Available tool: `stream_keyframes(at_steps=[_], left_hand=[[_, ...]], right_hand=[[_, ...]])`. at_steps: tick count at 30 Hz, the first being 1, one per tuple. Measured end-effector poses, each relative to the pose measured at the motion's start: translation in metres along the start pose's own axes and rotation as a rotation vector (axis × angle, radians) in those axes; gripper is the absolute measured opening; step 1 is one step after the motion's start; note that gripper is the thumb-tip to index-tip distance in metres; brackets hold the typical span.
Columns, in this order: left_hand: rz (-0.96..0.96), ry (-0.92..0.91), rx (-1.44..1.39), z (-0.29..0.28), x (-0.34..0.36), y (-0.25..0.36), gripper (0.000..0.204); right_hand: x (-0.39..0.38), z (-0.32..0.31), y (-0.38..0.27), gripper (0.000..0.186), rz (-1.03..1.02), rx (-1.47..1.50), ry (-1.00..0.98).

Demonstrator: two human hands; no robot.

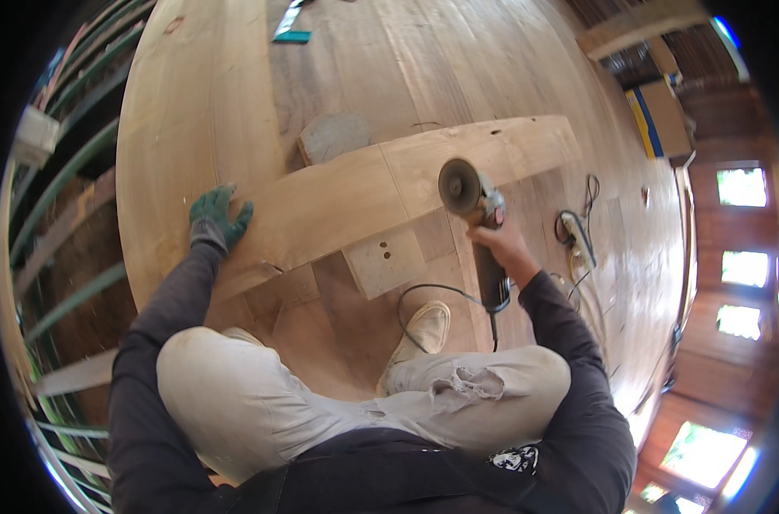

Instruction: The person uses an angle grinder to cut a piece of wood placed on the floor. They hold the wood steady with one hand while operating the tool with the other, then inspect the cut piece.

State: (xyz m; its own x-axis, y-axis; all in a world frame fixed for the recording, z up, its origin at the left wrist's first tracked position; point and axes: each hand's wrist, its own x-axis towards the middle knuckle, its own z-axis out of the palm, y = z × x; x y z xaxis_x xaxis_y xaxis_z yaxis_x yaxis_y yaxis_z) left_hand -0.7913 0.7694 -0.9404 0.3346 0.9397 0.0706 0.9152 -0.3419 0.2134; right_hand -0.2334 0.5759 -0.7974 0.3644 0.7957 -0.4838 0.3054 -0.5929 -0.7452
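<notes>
- Right grip (507, 245): closed around angle grinder (491, 276); disc (460, 187) at 11 o'clock.
- Wooden plank (342, 206): 10 o'clock from right grip.
- Left grip (220, 219): gloved, spread wide, at plank's 9 o'clock end.

left hand (219, 219): gloved, back up, thumb apart from fingers | left arm (177, 295): reaching forward | right hand (507, 245): bare, fingers curled in a grip | right arm (565, 330): elbow bent | knees (539, 374): bent, spread apart

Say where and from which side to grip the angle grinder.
Likely the long body of the angle grinder, from the right: the disc sits at its far end, offset left, and the cord leaves the near end. The right hand grips it there.
</notes>
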Motion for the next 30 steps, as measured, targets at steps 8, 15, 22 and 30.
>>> stream_keyframes(at_steps=[8, 15, 22, 30], left_hand=[[0.383, -0.010, 0.027, -0.033, -0.035, 0.020, 0.096], [0.142, -0.102, 0.102, -0.038, -0.111, 0.019, 0.105], [-0.257, -0.121, 0.249, 0.004, -0.106, -0.018, 0.093], [-0.242, -0.070, 0.187, 0.019, -0.123, -0.019, 0.090]], right_hand=[[0.014, -0.010, -0.040, 0.045, -0.109, 0.076, 0.106], [0.022, 0.001, -0.025, 0.047, -0.086, 0.098, 0.041], [0.018, 0.008, -0.025, 0.055, -0.100, 0.051, 0.005], [0.007, 0.009, -0.040, 0.050, -0.121, 0.062, -0.051]])
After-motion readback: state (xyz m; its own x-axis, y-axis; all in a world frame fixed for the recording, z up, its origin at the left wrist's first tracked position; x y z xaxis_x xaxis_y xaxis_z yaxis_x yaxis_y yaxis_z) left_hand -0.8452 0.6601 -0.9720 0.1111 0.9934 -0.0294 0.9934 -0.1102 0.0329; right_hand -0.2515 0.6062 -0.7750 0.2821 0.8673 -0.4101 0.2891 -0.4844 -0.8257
